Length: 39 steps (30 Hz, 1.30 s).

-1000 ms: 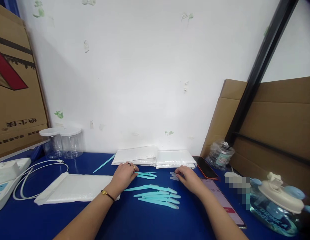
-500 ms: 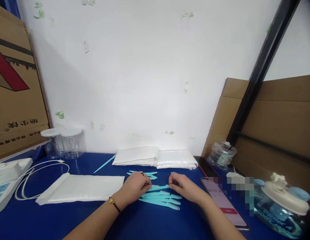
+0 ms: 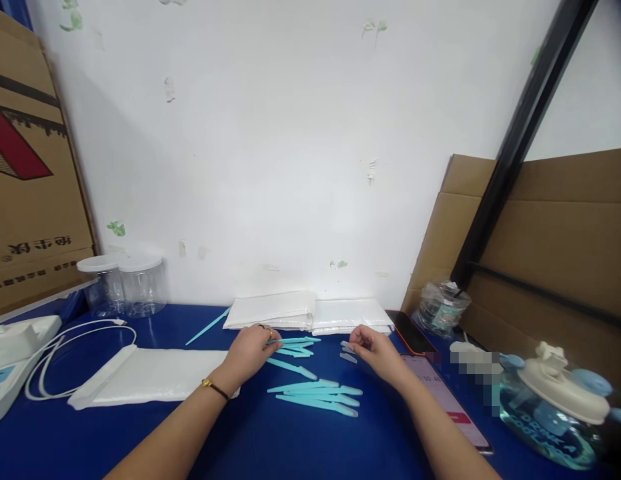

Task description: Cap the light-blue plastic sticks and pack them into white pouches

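Observation:
My left hand (image 3: 255, 350) pinches the handle end of a turquoise eyebrow razor (image 3: 299, 341), over a small group of like razors (image 3: 296, 351). Closed at the fingertips, my right hand (image 3: 373, 348) is at a few translucent blade caps (image 3: 348, 358); one cap appears to be between the fingers. Nearer to me several capped razors (image 3: 317, 402) lie fanned out, and a single razor (image 3: 293, 367) rests between the two groups. Another razor (image 3: 207, 326) lies apart by the white packets (image 3: 270, 311).
A white padded packet (image 3: 155, 377) lies left, beside a white cable (image 3: 55, 347) and power strip (image 3: 20, 347). Two clear jars (image 3: 143, 287) stand by the wall. On the right are a lit phone (image 3: 443, 400), a dark phone (image 3: 413, 333), a wrapped cup (image 3: 443, 310) and a water bottle (image 3: 555, 413).
My left hand has moved left and away from me, over the far razors. The right hand has shifted slightly right and away from the near razors, uncovering the blade caps.

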### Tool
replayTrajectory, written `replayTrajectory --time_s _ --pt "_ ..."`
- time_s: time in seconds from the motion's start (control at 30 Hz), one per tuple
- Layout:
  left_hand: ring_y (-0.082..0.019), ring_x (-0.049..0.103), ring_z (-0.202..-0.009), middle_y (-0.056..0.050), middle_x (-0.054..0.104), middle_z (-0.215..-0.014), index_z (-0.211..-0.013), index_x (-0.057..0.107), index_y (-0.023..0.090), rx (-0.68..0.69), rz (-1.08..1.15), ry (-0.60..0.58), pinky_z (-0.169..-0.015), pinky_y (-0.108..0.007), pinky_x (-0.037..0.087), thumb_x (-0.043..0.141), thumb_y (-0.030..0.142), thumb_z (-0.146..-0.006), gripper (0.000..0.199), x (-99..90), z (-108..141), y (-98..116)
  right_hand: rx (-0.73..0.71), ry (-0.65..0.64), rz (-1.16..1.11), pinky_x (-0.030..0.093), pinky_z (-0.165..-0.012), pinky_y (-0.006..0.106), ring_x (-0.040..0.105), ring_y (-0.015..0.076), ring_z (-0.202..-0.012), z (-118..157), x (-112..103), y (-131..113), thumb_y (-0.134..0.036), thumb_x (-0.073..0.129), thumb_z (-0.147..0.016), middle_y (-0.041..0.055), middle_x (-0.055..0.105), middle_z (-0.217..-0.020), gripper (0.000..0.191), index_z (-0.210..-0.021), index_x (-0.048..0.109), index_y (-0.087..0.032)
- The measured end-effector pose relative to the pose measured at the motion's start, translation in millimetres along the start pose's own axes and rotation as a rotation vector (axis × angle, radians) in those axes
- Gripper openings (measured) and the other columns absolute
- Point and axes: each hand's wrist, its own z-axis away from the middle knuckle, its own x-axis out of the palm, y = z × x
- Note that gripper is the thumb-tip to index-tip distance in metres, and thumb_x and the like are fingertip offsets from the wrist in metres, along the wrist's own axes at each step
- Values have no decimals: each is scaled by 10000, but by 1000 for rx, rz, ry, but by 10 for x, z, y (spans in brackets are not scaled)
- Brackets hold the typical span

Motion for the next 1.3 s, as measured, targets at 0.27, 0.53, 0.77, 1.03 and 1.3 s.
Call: replayTrajectory --time_s 0.27,0.53,0.77,1.03,1.3 --pt "-203 506 -998 -2 600 -1008 -1013 630 298 52 -9 70 -843 -286 363 645 368 -756 267 -12 60 -85 -48 44 287 412 -652 268 548 161 -696 -7 11 28 -224 552 -800 17 610 -745 86 -757 615 -185" --pt "-189 503 -959 5 588 -918 -821 651 257 139 -6 -85 -778 -284 341 658 319 -768 82 75 95 128 -79 -151 248 412 -643 243 554 149 -719 74 314 -372 -282 560 -831 18 612 -806 126 -819 665 -213" --pt "-175 518 -870 14 618 -808 -778 617 227 123 18 -27 -736 -290 330 600 294 -815 78 106 71 300 -148 -211 305 393 -669 239 563 153 -756 68 431 -476 -244 572 -834 12 623 -762 113 -780 662 -204" --pt "-195 527 -923 -1 629 -852 -819 611 225 -16 -70 63 -772 -311 342 575 285 -825 70 69 13 70 -29 -98 443 405 -715 285 572 196 -796 -21 106 -103 -228 524 -838 48 636 -807 166 -775 674 -192" --pt "-174 549 -880 22 628 -883 -866 633 261 66 51 -33 -757 -281 360 629 374 -774 146 78 119 256 -83 -249 260 413 -662 258 552 168 -750 94 203 -345 -277 617 -767 22 580 -806 75 -764 656 -213"
